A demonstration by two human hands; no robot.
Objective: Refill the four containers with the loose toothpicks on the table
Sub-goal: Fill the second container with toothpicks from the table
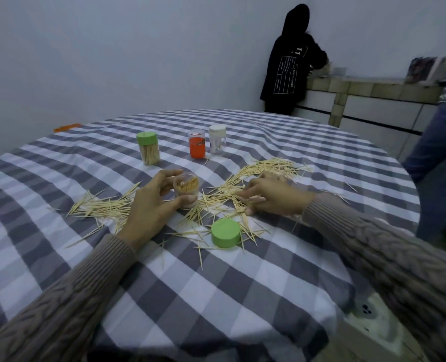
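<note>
On checked cloth, left hand point(148, 205) gripping open container point(186, 190), right hand point(271, 195) pinching toothpicks point(216, 197)

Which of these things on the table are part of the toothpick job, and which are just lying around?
Part of the job: loose toothpicks; open jar held by the left hand; green-lidded jar; orange jar; white-lidded jar; loose green lid; right hand.

Just lying about: orange strip at the table's far edge.

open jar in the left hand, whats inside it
The open jar holds upright toothpicks, tips showing at the rim. The left hand covers its lower wall, so how deep they go cannot be seen.
</note>
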